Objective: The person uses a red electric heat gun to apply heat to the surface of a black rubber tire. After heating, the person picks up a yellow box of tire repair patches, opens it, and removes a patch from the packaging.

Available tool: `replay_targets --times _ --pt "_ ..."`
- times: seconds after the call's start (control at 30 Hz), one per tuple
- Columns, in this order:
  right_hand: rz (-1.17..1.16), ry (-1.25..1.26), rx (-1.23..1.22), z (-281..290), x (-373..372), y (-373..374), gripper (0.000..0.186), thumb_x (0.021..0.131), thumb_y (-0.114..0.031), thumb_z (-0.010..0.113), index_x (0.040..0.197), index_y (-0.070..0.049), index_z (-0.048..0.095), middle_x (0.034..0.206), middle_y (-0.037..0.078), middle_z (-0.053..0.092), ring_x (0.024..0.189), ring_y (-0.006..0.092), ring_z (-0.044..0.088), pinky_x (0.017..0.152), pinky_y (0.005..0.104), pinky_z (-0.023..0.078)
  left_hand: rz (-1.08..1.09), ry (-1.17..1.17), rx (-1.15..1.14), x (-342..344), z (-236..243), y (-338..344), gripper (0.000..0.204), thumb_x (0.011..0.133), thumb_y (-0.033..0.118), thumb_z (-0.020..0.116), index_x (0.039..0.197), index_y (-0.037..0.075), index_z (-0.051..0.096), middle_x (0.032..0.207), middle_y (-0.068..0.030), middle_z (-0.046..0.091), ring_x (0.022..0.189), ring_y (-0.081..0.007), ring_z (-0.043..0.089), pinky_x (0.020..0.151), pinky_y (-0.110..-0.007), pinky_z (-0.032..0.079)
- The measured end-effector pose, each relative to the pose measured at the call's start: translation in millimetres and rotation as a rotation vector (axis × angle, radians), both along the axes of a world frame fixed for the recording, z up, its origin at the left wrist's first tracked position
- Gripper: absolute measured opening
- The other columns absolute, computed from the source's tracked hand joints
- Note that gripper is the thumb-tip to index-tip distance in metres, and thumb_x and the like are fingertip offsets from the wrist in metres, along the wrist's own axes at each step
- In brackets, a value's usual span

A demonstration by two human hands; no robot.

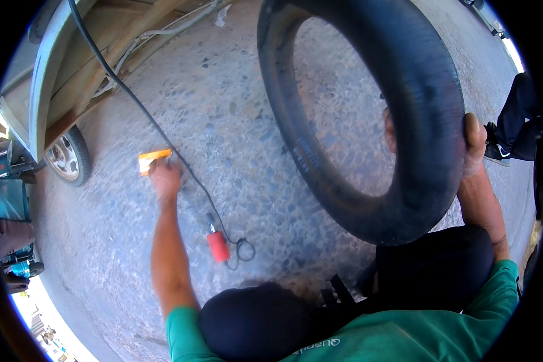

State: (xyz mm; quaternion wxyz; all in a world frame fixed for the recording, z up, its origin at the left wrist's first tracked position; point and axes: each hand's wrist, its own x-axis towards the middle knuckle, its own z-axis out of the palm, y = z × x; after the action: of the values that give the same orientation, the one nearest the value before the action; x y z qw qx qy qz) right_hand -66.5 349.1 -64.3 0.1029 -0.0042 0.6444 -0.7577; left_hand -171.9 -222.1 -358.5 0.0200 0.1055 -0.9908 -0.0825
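My right hand grips the right side of a large black inflated inner tube, which stands upright off the ground in front of me. My left hand reaches down to the pebbled concrete ground and touches a small orange card-like piece; whether the fingers hold it I cannot tell. A black air hose runs past that hand and ends at a red nozzle lying on the ground near my knees.
A grey trailer or cart with a small wheel stands at the upper left. Another person's dark trouser leg and shoe are at the right edge. A teal machine sits at the far left.
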Motion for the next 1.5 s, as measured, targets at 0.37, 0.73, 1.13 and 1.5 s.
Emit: replay_targets --times 0.37,0.73,1.13,1.5 --pt "0.019 0.023 -0.025 -1 -7 -11 0.092 0.092 -0.07 0.053 0.136 0.011 0.053 0.121 0.024 0.066 0.101 0.0279 0.07 0.088 0.0372 0.059 -0.224 0.116 -0.045 23 43 -42 0.058 0.086 0.01 0.07 0.141 0.009 0.054 0.142 -0.0198 0.056 0.129 -0.04 0.053 0.105 -0.047 0.047" --pt "0.024 0.019 -0.014 -4 4 -17 0.089 0.093 -0.067 0.056 0.135 0.012 0.053 0.122 0.025 0.067 0.104 0.0291 0.071 0.091 0.0383 0.059 -0.236 -0.324 -0.235 -21 33 -29 0.065 0.082 0.022 0.076 0.141 0.012 0.049 0.148 -0.0135 0.046 0.143 -0.0336 0.04 0.111 -0.059 0.036" --pt "0.059 0.019 -0.076 1 3 -8 0.087 0.094 -0.064 0.059 0.135 0.012 0.053 0.122 0.026 0.067 0.106 0.03 0.072 0.093 0.0392 0.06 -0.349 0.26 0.276 105 147 45 0.085 0.072 0.002 0.083 0.147 0.003 0.043 0.15 -0.0206 0.048 0.14 -0.0391 0.046 0.116 -0.045 0.038" --pt "0.143 0.085 -0.047 -5 0 -1 0.082 0.094 -0.062 0.059 0.134 0.009 0.055 0.12 0.025 0.068 0.103 0.0283 0.072 0.092 0.0379 0.06 -0.437 0.365 0.479 141 182 96 0.091 0.07 0.003 0.088 0.148 0.005 0.041 0.151 -0.0185 0.048 0.14 -0.0341 0.046 0.116 -0.043 0.038"
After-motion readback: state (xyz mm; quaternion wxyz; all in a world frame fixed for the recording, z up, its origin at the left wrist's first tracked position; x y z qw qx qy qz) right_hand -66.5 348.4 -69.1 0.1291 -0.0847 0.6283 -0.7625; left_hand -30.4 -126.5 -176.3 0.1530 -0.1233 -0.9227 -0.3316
